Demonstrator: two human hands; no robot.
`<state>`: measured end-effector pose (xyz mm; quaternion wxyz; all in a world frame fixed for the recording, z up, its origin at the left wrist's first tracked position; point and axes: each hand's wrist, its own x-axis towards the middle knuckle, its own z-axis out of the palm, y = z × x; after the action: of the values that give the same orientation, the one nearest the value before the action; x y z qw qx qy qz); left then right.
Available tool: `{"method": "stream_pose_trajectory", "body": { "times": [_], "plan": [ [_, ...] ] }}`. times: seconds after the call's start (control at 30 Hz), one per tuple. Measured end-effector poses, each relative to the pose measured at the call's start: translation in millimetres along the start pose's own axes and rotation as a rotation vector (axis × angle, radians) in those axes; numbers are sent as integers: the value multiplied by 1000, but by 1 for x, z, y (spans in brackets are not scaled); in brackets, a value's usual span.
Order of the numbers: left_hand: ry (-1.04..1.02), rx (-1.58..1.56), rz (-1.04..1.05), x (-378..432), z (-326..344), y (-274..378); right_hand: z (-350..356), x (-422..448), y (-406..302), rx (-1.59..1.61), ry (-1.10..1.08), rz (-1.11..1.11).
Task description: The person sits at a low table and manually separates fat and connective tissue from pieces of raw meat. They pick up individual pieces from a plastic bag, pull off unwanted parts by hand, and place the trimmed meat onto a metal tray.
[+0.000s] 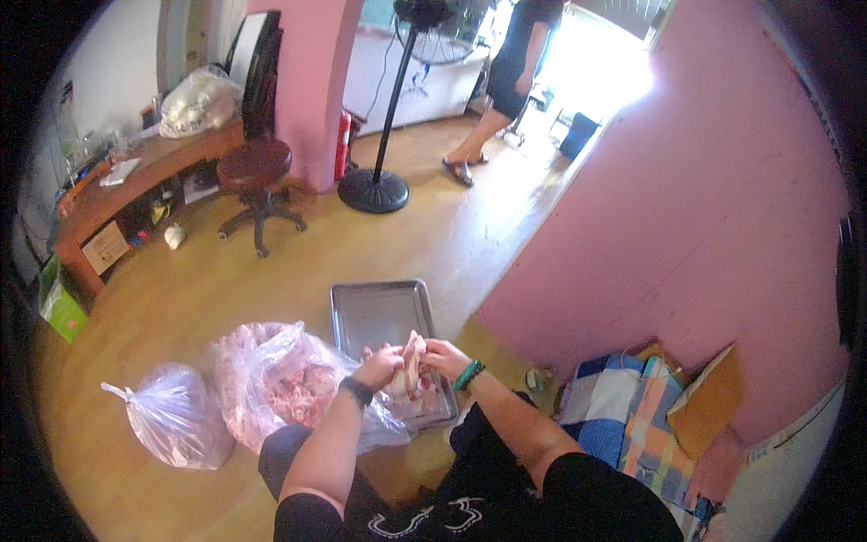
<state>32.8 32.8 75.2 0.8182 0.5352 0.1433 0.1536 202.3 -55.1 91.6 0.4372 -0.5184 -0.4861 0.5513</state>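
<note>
Both of my hands pinch one pale pink strip of raw meat (409, 366), which hangs down between them. My left hand (381, 366), below a dark wristwatch, has it from the left side. On the other side my right hand (443, 357) grips its upper part, with a green bracelet on the wrist. Beneath them lies a rectangular metal tray (383, 311), its far half bare and some pinkish pieces at its near end. To the left, a large clear plastic bag (237, 366) gapes around a heap of raw meat pieces (305, 393).
A knotted plastic bag (179, 420) sits left of the meat bag. Ahead stand a swivel stool (255, 166), a pedestal fan (374, 191) and a red fire extinguisher (343, 146). A person (515, 68) stands near the bright doorway. Checkered fabric (630, 406) lies by the pink wall (643, 223).
</note>
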Motion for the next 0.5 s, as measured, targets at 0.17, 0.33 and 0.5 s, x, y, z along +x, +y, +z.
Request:
{"method": "stream_pose_trajectory", "body": {
  "times": [0.17,0.33,0.5],
  "plan": [
    [46,295,-13,34,-35,-36,-21,25,7,-391,77,-28],
    [218,160,-26,33,-13,-15,-34,32,20,-93,366,89],
    [282,-296,-175,36,-24,-27,-37,52,20,22,522,-81]
  ]
}}
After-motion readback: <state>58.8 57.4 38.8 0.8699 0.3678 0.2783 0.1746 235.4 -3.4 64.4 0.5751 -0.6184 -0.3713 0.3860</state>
